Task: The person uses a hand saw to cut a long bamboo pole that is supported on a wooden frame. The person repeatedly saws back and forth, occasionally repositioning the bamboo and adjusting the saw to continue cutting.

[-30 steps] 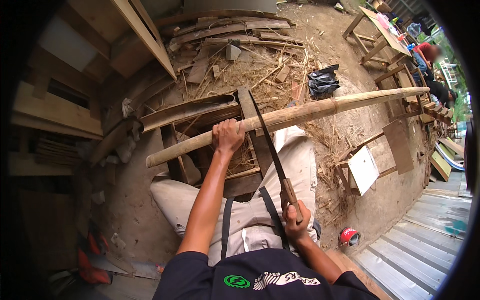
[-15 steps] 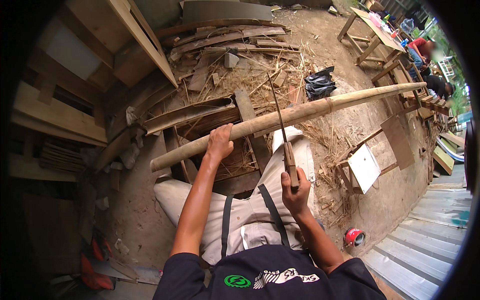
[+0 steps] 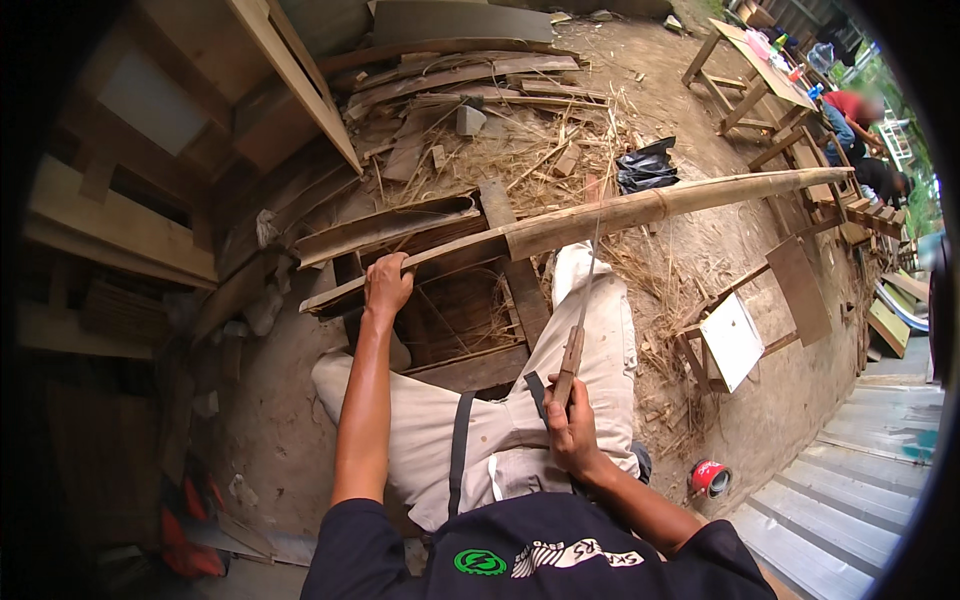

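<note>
A long bamboo pole (image 3: 640,208) runs across in front of me, from the left up to the far right. Its left stretch is cut down to a partial wall, with a hollow, dark underside and a step where the full round begins. My left hand (image 3: 388,284) is wrapped over this thinner stretch near its left end. In my right hand (image 3: 570,425) is the wooden handle of a handsaw (image 3: 583,315), held close to my lap. The narrow blade points away from me, seen nearly edge-on, and its upper part overlaps the pole; whether it touches cannot be told.
Below the pole is a wooden frame (image 3: 470,372) between my legs. Scrap wood and shavings (image 3: 470,85) lie beyond, near a black plastic bag (image 3: 647,166). At right are a white-topped piece (image 3: 732,340) and a red can (image 3: 710,477). Two people work near a table (image 3: 765,65).
The pole has rolled, so its cut-away left stretch now shows. My left hand has shifted left along it. My right hand has drawn the saw lower and slightly left, its blade tilting right.
</note>
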Available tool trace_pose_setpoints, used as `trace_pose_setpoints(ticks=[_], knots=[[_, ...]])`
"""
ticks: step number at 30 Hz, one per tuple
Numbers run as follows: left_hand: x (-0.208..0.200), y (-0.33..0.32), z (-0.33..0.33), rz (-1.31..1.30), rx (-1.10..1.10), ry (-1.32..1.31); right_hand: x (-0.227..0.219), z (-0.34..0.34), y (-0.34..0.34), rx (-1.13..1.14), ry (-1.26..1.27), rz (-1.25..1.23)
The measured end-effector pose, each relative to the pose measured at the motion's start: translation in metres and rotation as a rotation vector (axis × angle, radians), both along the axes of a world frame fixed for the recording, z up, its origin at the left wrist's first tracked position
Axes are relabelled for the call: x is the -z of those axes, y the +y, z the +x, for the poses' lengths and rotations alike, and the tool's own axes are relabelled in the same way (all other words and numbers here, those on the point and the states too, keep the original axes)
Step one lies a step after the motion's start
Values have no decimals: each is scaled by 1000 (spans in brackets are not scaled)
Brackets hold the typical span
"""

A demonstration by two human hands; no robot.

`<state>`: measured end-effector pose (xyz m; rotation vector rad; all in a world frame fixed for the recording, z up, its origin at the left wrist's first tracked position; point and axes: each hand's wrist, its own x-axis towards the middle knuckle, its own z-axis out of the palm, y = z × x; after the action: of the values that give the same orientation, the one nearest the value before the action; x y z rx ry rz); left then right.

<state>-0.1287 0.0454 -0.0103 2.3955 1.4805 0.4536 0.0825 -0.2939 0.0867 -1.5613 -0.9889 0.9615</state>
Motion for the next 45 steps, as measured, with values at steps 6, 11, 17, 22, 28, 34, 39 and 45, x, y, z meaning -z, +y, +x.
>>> trace_pose_setpoints(ticks=[6, 11, 17, 22, 28, 34, 39, 45], knots=[[-6, -19, -21, 278, -44, -415, 2, 53, 25, -334, -597, 175], [-20, -75, -26, -690, -416, -1436, 30, 103, 72, -632, -878, 310], [-4, -127, -29, -817, -731, -1730, 66, 110, 118, -902, -1015, 264], [21, -148, -45, -1018, -1098, -1789, 83, 109, 137, -830, -1164, 240], [29, -151, -53, -916, -1118, -1720, 107, 97, 144, -779, -1235, 207], [13, -155, -51, -704, -1045, -1349, 96, 72, 140, -583, -1093, 55], [-2, -149, -33, -565, -903, -1355, 67, 61, 175, -176, -943, 190], [0, -97, 16, -1053, -874, -1613, 82, 51, 241, 153, -1124, 8]])
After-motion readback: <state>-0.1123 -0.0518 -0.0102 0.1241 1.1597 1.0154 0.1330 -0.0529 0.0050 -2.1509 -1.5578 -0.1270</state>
